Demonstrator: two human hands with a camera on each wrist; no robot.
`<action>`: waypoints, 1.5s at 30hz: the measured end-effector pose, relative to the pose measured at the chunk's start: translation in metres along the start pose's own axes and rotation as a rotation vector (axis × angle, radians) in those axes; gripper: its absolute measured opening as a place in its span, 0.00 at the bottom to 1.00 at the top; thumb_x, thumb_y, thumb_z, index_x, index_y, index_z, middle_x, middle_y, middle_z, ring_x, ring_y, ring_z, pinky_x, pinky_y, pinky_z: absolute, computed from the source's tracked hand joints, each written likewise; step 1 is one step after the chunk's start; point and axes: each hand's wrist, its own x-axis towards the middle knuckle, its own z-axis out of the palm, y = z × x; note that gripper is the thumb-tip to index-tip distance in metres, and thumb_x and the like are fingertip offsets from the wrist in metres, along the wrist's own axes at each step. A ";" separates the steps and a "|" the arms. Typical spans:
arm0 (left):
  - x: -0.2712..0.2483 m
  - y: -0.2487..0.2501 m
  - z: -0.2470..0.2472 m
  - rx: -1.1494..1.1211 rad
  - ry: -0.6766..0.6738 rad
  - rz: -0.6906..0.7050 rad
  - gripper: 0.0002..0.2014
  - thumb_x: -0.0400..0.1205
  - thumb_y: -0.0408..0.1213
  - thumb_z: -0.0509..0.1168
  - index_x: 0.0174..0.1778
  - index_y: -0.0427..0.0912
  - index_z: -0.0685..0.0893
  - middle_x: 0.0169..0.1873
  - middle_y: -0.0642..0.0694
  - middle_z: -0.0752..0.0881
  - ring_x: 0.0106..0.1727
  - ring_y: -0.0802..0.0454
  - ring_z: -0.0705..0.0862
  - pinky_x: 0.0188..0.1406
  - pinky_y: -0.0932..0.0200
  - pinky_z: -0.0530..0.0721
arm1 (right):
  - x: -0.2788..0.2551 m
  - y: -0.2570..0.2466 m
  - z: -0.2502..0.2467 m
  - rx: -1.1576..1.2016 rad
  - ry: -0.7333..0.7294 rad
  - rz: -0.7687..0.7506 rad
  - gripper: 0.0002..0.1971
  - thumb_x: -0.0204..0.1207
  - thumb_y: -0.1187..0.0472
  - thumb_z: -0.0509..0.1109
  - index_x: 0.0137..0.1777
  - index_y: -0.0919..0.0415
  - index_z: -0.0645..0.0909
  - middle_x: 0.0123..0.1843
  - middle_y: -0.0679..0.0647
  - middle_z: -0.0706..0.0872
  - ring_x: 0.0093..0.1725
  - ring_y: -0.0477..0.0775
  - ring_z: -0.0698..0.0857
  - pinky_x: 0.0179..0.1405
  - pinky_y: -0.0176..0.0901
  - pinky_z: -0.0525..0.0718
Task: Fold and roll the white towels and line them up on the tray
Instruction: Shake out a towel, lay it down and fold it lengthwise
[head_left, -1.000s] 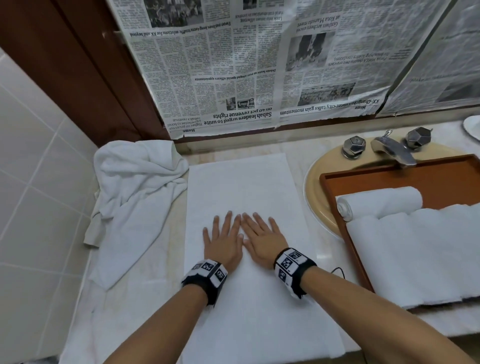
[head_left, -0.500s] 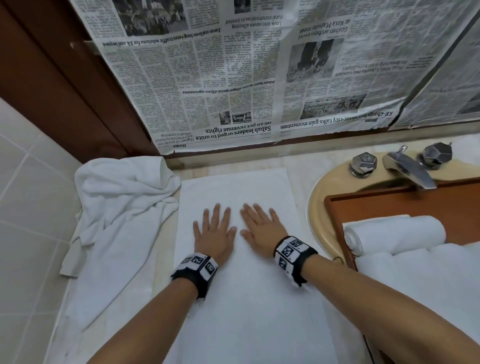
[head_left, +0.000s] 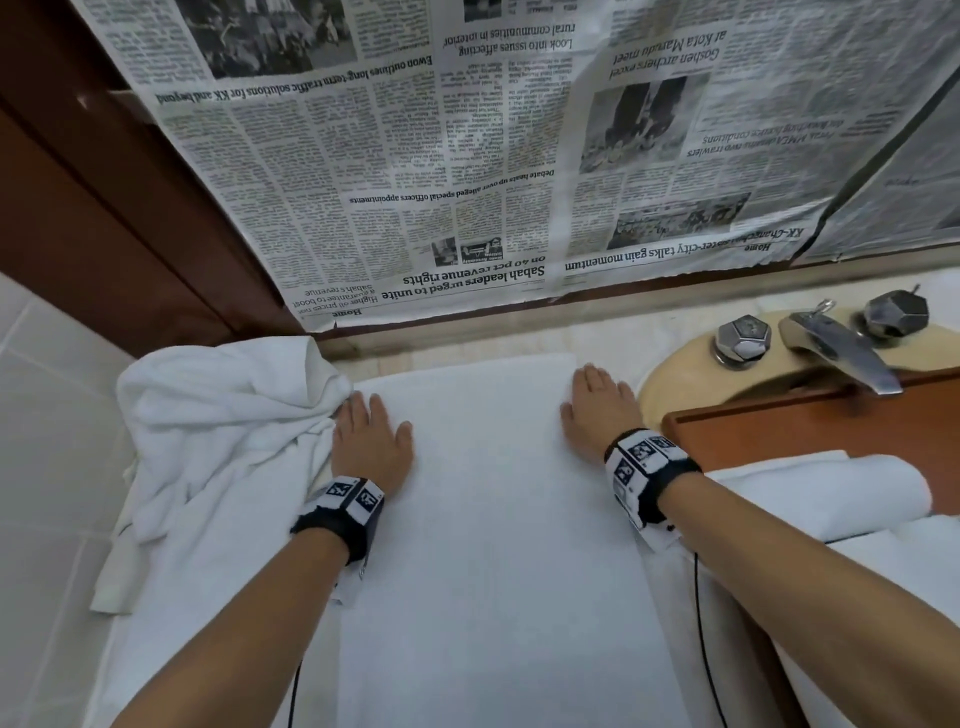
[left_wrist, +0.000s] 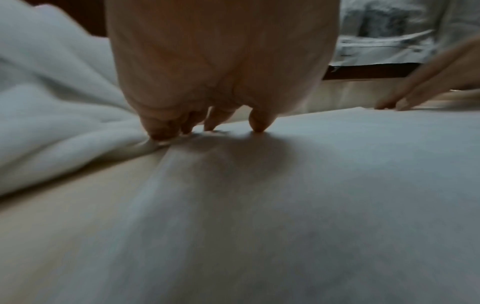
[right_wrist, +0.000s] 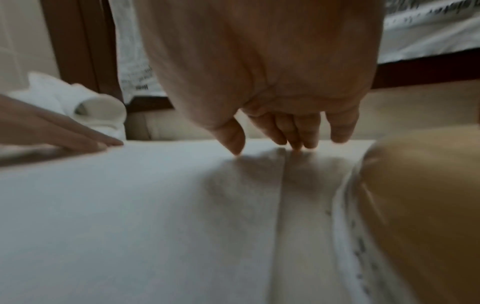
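Both my flat, open hands, left hand (head_left: 371, 441) and right hand (head_left: 597, 415), press the folded white towel (head_left: 488, 519) on the counter's edges; my left fingertips touch the crumpled white towel (head_left: 218, 441), which could snag when rolling.

Bathroom, prob. hotel or home: pale marble-look vanity counter (head_left: 613, 340) w/ beige oval basin (head_left: 675, 384), chrome faucet (head_left: 841, 353) btwn two faceted chrome knobs, white wall tiles (head_left: 47, 415) at left. Newspaper sheets (head_left: 467, 156) cover the dark-wood-framed panel behind the counter. White towels, wooden tray (head_left: 779, 431) over the basin.
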 end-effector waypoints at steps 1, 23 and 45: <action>-0.001 0.007 -0.002 0.019 0.047 0.035 0.31 0.88 0.50 0.53 0.84 0.35 0.60 0.86 0.35 0.53 0.86 0.37 0.53 0.83 0.41 0.55 | -0.008 0.000 -0.002 0.016 0.024 0.004 0.28 0.87 0.53 0.54 0.81 0.68 0.59 0.82 0.63 0.64 0.80 0.63 0.65 0.75 0.56 0.68; 0.013 0.249 0.010 -0.091 -0.133 0.263 0.09 0.81 0.33 0.62 0.55 0.37 0.80 0.57 0.37 0.83 0.55 0.36 0.84 0.43 0.52 0.78 | -0.065 0.006 0.022 0.203 0.083 0.207 0.13 0.83 0.67 0.58 0.65 0.64 0.76 0.64 0.60 0.80 0.65 0.60 0.81 0.55 0.48 0.81; 0.000 0.229 0.009 -0.468 -0.093 0.144 0.10 0.72 0.32 0.70 0.49 0.40 0.83 0.45 0.43 0.84 0.46 0.43 0.83 0.40 0.58 0.77 | -0.093 0.011 0.018 0.337 0.062 0.218 0.09 0.82 0.63 0.60 0.58 0.65 0.76 0.59 0.63 0.84 0.57 0.65 0.84 0.41 0.43 0.72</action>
